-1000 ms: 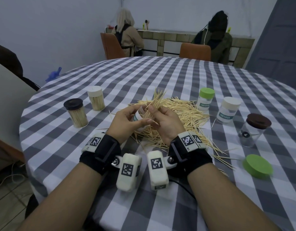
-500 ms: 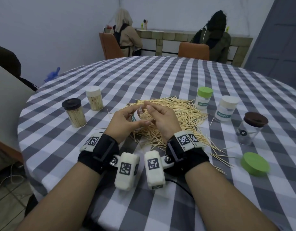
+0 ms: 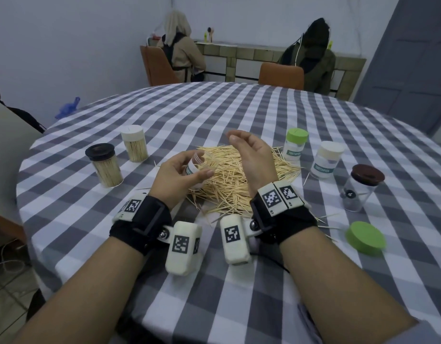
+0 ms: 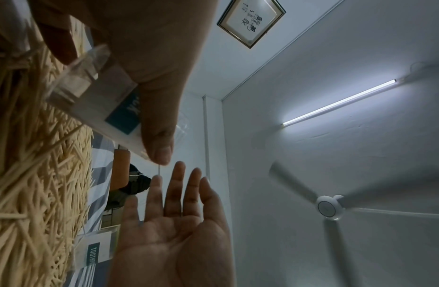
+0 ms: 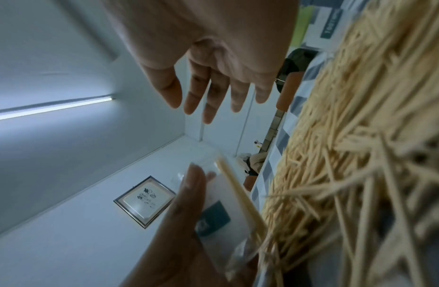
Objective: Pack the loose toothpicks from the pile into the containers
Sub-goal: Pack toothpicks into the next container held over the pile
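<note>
Dim, cool, even light. Tube lamp [image 4: 338, 102] glares on the ceiling, bleeding a halo. Ceiling fan [image 4: 330, 207] blades motion-smeared. Toothpick pile [image 5: 360, 155] nearest the right wrist lens defocused. Head view bows the worktop [image 3: 239, 115] rim.

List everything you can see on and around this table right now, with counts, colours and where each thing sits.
Toothpick pile: one, pale wood, table centre.
Open container: one, clear with teal label, tilted in the left hand, some toothpicks inside.
Filled containers: two, far left; black lid, white lid.
Capped containers: three, right; green lid, white lid, brown lid.
Loose lid: one, green, near right.
Tablecloth: grey-white check.
Seated people: two, at the back counter.
Wrist cameras: two, white, on black straps.
Left hand: grips the open container.
Right hand: raised above the pile, fingers relaxed, holding nothing.
</note>
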